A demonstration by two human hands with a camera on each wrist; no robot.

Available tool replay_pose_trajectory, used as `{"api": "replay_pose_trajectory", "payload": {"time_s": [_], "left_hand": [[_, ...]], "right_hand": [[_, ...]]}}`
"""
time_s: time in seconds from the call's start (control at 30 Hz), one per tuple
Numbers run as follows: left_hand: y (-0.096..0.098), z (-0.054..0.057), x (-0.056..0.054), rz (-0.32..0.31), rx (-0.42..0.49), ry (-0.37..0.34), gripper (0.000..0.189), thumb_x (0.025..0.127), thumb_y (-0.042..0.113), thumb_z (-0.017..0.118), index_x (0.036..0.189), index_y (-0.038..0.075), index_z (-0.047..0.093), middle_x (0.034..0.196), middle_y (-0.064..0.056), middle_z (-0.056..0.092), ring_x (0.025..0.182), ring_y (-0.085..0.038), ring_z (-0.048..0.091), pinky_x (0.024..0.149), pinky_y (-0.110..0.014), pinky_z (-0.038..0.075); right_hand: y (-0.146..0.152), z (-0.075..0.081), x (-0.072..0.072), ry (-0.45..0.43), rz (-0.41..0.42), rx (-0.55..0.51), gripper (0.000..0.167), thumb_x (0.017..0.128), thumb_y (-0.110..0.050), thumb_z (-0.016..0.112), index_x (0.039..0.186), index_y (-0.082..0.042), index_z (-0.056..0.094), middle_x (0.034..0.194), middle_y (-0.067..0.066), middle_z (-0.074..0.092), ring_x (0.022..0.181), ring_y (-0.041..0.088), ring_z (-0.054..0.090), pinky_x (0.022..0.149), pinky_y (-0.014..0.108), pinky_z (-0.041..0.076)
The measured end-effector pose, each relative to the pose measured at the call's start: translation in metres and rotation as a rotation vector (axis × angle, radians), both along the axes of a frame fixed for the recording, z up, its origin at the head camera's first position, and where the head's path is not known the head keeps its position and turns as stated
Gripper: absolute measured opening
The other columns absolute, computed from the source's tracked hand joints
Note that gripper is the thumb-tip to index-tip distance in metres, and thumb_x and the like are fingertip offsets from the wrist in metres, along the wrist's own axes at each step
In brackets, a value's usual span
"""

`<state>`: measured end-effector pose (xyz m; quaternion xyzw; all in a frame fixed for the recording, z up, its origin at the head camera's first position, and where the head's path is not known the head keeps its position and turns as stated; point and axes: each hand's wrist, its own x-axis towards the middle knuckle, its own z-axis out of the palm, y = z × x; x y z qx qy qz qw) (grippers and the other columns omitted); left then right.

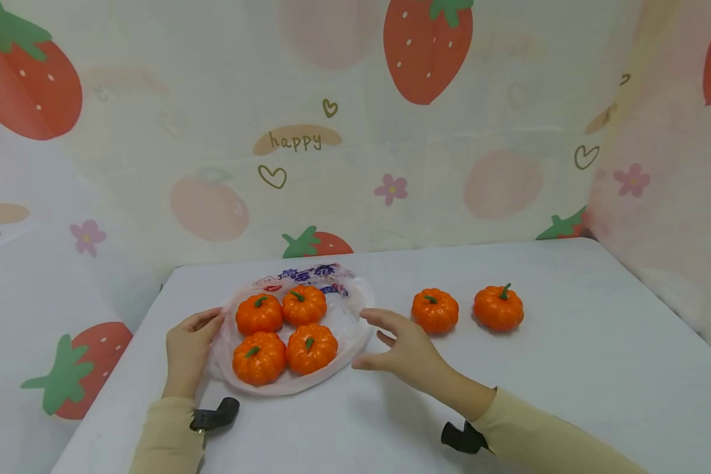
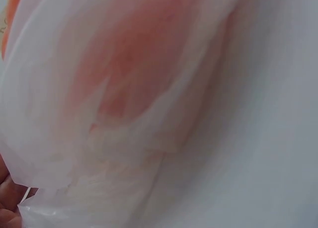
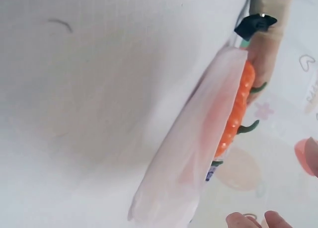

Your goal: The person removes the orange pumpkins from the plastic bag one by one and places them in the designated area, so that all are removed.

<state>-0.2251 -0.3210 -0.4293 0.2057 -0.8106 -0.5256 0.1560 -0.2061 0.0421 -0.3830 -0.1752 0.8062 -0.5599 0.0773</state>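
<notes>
A pale pink plastic bag (image 1: 272,390) with blue and red print lies opened out on the table, its rim spread. Several small orange pumpkins (image 1: 311,349) with green stems sit inside it. My left hand (image 1: 191,345) pinches the bag's left rim; in the left wrist view the fingers (image 2: 10,195) show only at the lower left edge, beside the translucent bag (image 2: 124,153). On the bag's other side, my right hand (image 1: 411,349) hovers with fingers and thumb apart, holding nothing. From the right wrist, the bag (image 3: 179,163) appears side-on, with pumpkins (image 3: 233,118) above its rim.
Two more orange pumpkins, one nearer (image 1: 435,311) and one farther right (image 1: 498,308), stand on the white table (image 1: 569,395) beyond my right hand. A cloth backdrop (image 1: 355,197) printed with strawberries, hearts and flowers hangs behind and at both sides.
</notes>
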Motion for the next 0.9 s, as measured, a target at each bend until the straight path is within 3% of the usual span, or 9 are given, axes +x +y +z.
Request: {"api": "replay_pose_trajectory", "payload": {"time_s": [0.17,0.47,0.67,0.9], "left_hand": [[-0.001,-0.002,-0.002,0.002,0.013,0.011,0.039,0.096,0.031,0.066,0.127,0.008,0.068,0.098,0.020,0.072,0.087,0.013,0.055,0.076,-0.003,0.045],[0.001,-0.001,-0.001,0.012,-0.008,0.001,0.039,0.097,0.032,0.064,0.127,0.008,0.068,0.116,0.000,0.074,0.086,0.012,0.055,0.074,-0.003,0.045],[0.002,0.000,-0.002,0.016,-0.007,0.018,0.037,0.097,0.030,0.064,0.126,0.007,0.068,0.103,0.013,0.074,0.084,0.013,0.055,0.074,-0.003,0.045],[-0.001,-0.002,-0.002,0.017,0.006,0.017,0.039,0.096,0.031,0.066,0.127,0.007,0.068,0.095,0.023,0.071,0.085,0.013,0.055,0.074,-0.004,0.045]], "right_hand": [[-0.009,0.000,-0.005,0.028,0.007,0.029,0.068,0.075,-0.011,0.087,0.137,-0.009,0.058,0.145,0.010,0.056,0.137,0.032,0.049,0.105,0.043,0.046],[-0.031,-0.002,-0.017,0.083,0.090,0.079,0.067,0.076,-0.012,0.086,0.137,-0.004,0.058,0.148,0.012,0.052,0.140,0.033,0.045,0.111,0.046,0.042],[-0.045,-0.006,-0.026,0.108,0.101,0.182,0.070,0.075,-0.021,0.087,0.137,-0.006,0.058,0.146,0.010,0.055,0.139,0.033,0.047,0.113,0.055,0.039],[-0.063,-0.012,-0.035,0.064,0.115,0.205,0.072,0.072,-0.021,0.089,0.136,-0.006,0.059,0.145,0.011,0.055,0.137,0.033,0.048,0.112,0.052,0.041]]}}
